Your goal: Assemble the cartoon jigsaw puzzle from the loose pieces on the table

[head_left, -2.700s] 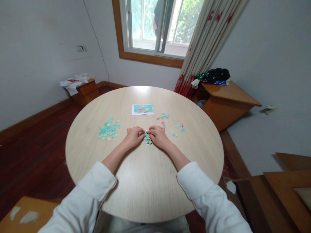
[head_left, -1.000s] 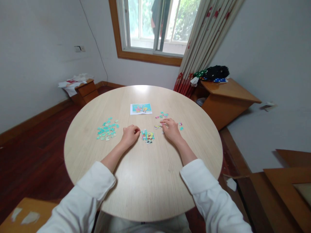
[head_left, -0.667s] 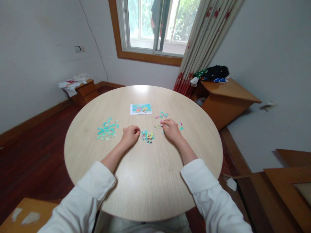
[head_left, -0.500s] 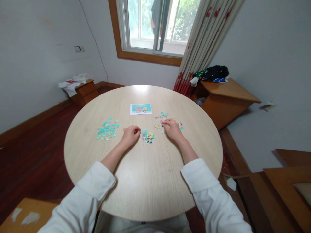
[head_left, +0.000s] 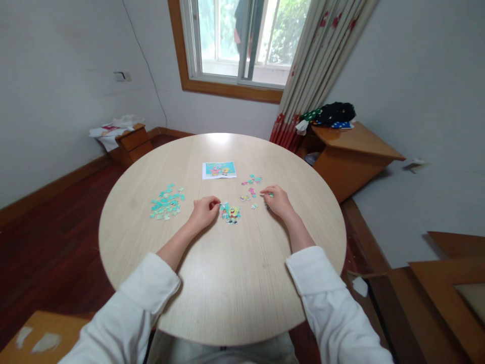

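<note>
A small joined patch of cartoon jigsaw puzzle (head_left: 234, 214) lies on the round table (head_left: 223, 283), with a yellow figure on it. At its upper left edge, my left hand (head_left: 205, 211) is closed, thumb and fingertips together; whatever they may pinch is too small to make out. To the right, my right hand (head_left: 279, 202) hovers low over loose puzzle pieces, its fingers bent and slightly apart, a bit of teal showing by them. Pink pieces (head_left: 252, 192) and a yellowish piece (head_left: 245, 198) lie left of its fingertips. The hand hides some pieces beneath it.
A picture card (head_left: 219, 171) with the cartoon scene lies beyond the patch. Many teal pieces (head_left: 166, 203) are heaped at left, and a smaller cluster (head_left: 252, 179) sits at the right back. A wooden cabinet (head_left: 352, 144) with clothes stands past the table's right edge.
My right hand has moved a little to the right, uncovering pink pieces and covering others at the right. My left hand has stayed beside the joined patch.
</note>
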Demonstrator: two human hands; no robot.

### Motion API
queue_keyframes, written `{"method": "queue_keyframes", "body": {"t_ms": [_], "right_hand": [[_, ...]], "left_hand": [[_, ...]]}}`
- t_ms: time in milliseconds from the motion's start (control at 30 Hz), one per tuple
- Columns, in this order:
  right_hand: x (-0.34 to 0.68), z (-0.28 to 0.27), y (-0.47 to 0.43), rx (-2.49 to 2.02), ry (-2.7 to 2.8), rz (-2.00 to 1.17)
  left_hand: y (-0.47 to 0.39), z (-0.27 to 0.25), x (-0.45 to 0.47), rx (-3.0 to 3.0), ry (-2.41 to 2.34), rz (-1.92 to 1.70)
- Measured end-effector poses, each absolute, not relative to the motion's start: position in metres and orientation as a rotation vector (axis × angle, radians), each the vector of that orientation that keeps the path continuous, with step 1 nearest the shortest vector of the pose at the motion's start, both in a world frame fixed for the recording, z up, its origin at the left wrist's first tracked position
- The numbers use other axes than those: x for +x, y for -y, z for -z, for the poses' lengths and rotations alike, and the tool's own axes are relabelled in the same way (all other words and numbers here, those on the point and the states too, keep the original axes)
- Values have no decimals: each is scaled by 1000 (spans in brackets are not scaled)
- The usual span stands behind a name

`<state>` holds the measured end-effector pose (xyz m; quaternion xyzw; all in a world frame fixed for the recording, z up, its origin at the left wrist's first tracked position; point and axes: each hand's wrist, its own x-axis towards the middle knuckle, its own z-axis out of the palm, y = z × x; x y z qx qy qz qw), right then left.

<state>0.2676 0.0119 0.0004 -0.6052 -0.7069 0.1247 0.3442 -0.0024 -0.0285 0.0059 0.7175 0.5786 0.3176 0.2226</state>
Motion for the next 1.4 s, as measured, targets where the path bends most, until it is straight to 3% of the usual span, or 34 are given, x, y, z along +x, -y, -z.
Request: {"method": "queue_keyframes", "body": {"t_ms": [967, 1400], "right_hand": [[304, -12, -7, -1782, 1660, -366], [295, -17, 2, -1504, 1911, -887]], "left_hand": [[26, -1, -3, 2023, -1562, -859], [26, -3, -3, 2021, -1549, -859]]}}
